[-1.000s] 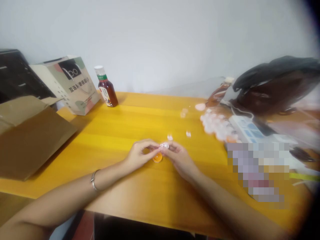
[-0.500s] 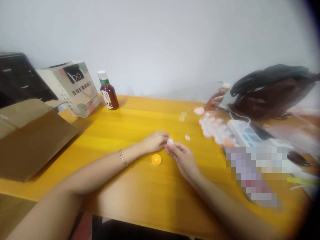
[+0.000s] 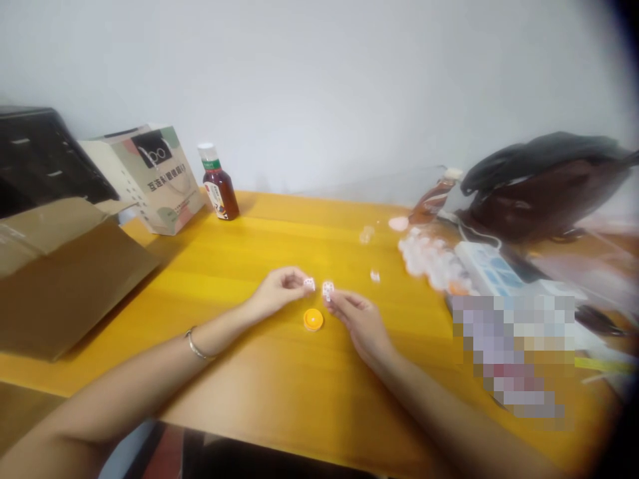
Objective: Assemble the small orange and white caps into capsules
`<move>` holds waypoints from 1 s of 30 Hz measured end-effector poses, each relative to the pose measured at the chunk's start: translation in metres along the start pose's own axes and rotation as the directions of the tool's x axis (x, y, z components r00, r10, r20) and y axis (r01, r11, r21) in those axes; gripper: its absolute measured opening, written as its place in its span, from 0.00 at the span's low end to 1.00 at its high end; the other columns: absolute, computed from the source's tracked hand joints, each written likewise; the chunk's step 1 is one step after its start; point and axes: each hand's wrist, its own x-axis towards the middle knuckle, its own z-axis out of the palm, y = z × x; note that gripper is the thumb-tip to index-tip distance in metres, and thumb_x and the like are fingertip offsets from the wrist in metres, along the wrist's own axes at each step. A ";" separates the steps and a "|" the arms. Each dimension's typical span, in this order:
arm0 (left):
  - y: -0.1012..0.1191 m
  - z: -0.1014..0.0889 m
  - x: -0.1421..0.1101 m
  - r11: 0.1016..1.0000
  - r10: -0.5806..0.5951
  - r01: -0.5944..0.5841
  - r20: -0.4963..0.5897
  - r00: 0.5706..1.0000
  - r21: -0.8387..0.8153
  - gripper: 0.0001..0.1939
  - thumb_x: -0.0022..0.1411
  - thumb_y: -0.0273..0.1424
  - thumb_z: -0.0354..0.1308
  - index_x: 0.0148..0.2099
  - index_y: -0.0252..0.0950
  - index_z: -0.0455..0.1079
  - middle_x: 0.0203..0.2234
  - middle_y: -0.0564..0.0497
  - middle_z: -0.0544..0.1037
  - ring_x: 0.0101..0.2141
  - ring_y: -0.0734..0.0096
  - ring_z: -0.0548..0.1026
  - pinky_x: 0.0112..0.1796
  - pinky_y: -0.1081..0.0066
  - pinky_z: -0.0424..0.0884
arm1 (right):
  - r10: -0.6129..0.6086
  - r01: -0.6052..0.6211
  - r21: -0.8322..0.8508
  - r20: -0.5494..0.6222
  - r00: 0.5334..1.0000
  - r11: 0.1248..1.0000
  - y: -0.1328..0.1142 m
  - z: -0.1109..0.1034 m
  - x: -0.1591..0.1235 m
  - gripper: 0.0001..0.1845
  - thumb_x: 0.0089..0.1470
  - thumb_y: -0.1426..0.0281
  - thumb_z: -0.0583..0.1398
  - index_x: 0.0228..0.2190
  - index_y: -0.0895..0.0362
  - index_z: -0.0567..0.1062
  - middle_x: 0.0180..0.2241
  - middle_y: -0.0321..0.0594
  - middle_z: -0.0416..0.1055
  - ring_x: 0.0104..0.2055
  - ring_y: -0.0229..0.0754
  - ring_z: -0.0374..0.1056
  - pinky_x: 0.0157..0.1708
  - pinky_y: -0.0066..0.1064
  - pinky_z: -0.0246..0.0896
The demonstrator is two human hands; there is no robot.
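My left hand (image 3: 287, 287) pinches a small white piece with reddish spots (image 3: 309, 284) between thumb and fingertips. Facing it across a narrow gap, my right hand (image 3: 360, 318) grips a similar white spotted piece (image 3: 327, 291). Both pieces are held just above the table, too small and blurred to name their kind. A round orange disc patterned like a fruit slice (image 3: 313, 320) lies on the table below the gap. Further right, another small white piece (image 3: 375, 275) rests on the wood.
On the left stand a cardboard box (image 3: 74, 279), a paper bag (image 3: 167, 183) and a dark drink bottle (image 3: 219, 189). To the right are bumpy whitish packaging (image 3: 434, 259), a power strip (image 3: 492, 269), another bottle (image 3: 434, 196) and a dark bag (image 3: 544, 186).
My hands, together before, have drawn apart. My left hand moved left and now shows its own white spotted piece; my right hand shifted slightly left, still holding its piece.
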 end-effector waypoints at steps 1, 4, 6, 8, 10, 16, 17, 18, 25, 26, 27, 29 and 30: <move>0.002 0.001 -0.003 0.999 0.000 0.001 0.015 1.000 -0.048 0.10 0.50 0.30 0.61 0.34 0.30 0.65 0.26 0.52 0.73 0.27 0.78 0.71 0.34 0.76 0.67 | 0.003 -0.003 0.000 0.012 1.000 1.000 0.001 0.000 0.000 0.08 0.37 0.67 0.66 0.24 0.56 0.78 0.26 0.36 0.75 0.29 0.35 0.68 0.37 0.29 0.63; 0.007 0.005 -0.009 0.994 0.053 -0.048 0.050 0.997 -0.097 0.13 0.51 0.29 0.60 0.39 0.31 0.65 0.28 0.51 0.73 0.29 0.77 0.73 0.35 0.74 0.68 | 0.015 -0.015 -0.008 0.050 0.999 1.000 0.001 0.000 0.000 0.07 0.38 0.67 0.66 0.24 0.56 0.78 0.26 0.36 0.75 0.29 0.35 0.69 0.38 0.29 0.64; 0.008 0.008 -0.010 0.993 0.108 -0.104 0.063 0.992 -0.063 0.14 0.53 0.29 0.60 0.42 0.31 0.65 0.31 0.48 0.74 0.31 0.74 0.73 0.36 0.73 0.69 | 0.017 -0.016 -0.018 0.064 0.998 1.000 0.001 0.000 0.000 0.07 0.38 0.67 0.66 0.25 0.56 0.78 0.26 0.36 0.75 0.29 0.35 0.69 0.38 0.29 0.64; 0.007 0.010 -0.011 0.988 0.153 -0.155 0.062 0.986 0.022 0.14 0.53 0.30 0.59 0.43 0.32 0.66 0.33 0.46 0.75 0.33 0.72 0.74 0.38 0.71 0.69 | 0.016 -0.014 -0.027 0.083 0.996 1.000 0.001 0.000 0.000 0.07 0.39 0.67 0.65 0.25 0.56 0.78 0.27 0.37 0.76 0.30 0.36 0.70 0.39 0.30 0.65; 0.005 0.011 -0.012 0.970 0.203 -0.207 0.051 0.978 0.124 0.13 0.54 0.31 0.58 0.43 0.33 0.69 0.34 0.46 0.75 0.34 0.71 0.74 0.38 0.70 0.69 | 0.015 -0.012 -0.034 0.102 0.995 0.999 0.001 0.000 0.000 0.08 0.39 0.67 0.65 0.26 0.56 0.78 0.28 0.37 0.76 0.30 0.36 0.70 0.39 0.30 0.65; -0.001 0.011 -0.011 0.902 0.353 -0.350 0.034 0.935 0.253 0.12 0.55 0.30 0.57 0.43 0.35 0.71 0.35 0.47 0.70 0.33 0.74 0.71 0.34 0.74 0.70 | 0.025 -0.020 -0.038 0.122 0.992 0.999 0.003 0.001 -0.001 0.08 0.39 0.66 0.65 0.26 0.55 0.78 0.28 0.36 0.76 0.30 0.35 0.70 0.40 0.30 0.65; -0.002 0.011 -0.010 0.899 0.354 -0.353 0.043 0.934 0.258 0.12 0.55 0.30 0.57 0.43 0.35 0.71 0.35 0.47 0.70 0.33 0.74 0.71 0.34 0.74 0.69 | 0.029 -0.025 -0.036 0.127 0.992 0.999 0.003 0.001 -0.001 0.08 0.39 0.66 0.65 0.26 0.55 0.78 0.28 0.36 0.76 0.30 0.35 0.70 0.40 0.30 0.65; -0.003 0.011 -0.010 0.897 0.355 -0.356 0.051 0.933 0.262 0.12 0.55 0.29 0.57 0.43 0.35 0.71 0.35 0.47 0.70 0.33 0.74 0.71 0.34 0.73 0.69 | 0.035 -0.031 -0.034 0.132 0.991 0.999 0.003 0.001 -0.002 0.08 0.39 0.66 0.65 0.27 0.55 0.78 0.28 0.36 0.76 0.31 0.35 0.70 0.40 0.30 0.64; -0.001 0.014 -0.012 0.861 0.433 -0.423 0.027 0.901 0.283 0.11 0.56 0.29 0.56 0.42 0.36 0.71 0.34 0.47 0.71 0.34 0.73 0.71 0.36 0.71 0.69 | 0.049 -0.048 -0.006 0.139 0.989 0.999 0.001 0.003 -0.003 0.10 0.38 0.65 0.66 0.27 0.56 0.79 0.28 0.38 0.76 0.31 0.37 0.71 0.42 0.33 0.65; 0.000 0.014 -0.012 0.853 0.443 -0.429 0.024 0.896 0.297 0.10 0.56 0.29 0.56 0.42 0.36 0.72 0.34 0.48 0.71 0.34 0.73 0.70 0.37 0.71 0.68 | 0.053 -0.052 -0.009 0.134 0.990 0.999 0.001 0.003 -0.004 0.10 0.37 0.65 0.66 0.26 0.56 0.79 0.28 0.38 0.76 0.31 0.37 0.71 0.42 0.33 0.65; 0.002 0.014 -0.012 0.848 0.447 -0.431 0.022 0.894 0.309 0.10 0.56 0.29 0.56 0.41 0.37 0.72 0.33 0.48 0.71 0.34 0.73 0.70 0.37 0.71 0.68 | 0.057 -0.056 -0.014 0.129 0.990 0.998 0.000 0.004 -0.004 0.10 0.37 0.65 0.66 0.26 0.56 0.79 0.27 0.37 0.76 0.31 0.37 0.71 0.42 0.33 0.65; 0.003 0.015 -0.012 0.846 0.442 -0.423 0.015 0.897 0.325 0.10 0.55 0.29 0.57 0.41 0.37 0.72 0.33 0.48 0.70 0.35 0.72 0.70 0.38 0.70 0.67 | 0.068 -0.066 -0.024 0.129 0.989 0.998 -0.001 0.005 -0.005 0.10 0.37 0.65 0.66 0.26 0.56 0.78 0.27 0.37 0.76 0.32 0.37 0.71 0.42 0.32 0.65; 0.004 0.015 -0.012 0.848 0.437 -0.416 0.010 0.899 0.328 0.10 0.55 0.29 0.57 0.41 0.38 0.72 0.34 0.48 0.70 0.36 0.72 0.69 0.39 0.70 0.67 | 0.071 -0.068 -0.024 0.130 0.989 0.997 -0.001 0.006 -0.005 0.09 0.37 0.65 0.66 0.26 0.56 0.78 0.27 0.37 0.76 0.32 0.37 0.71 0.42 0.32 0.65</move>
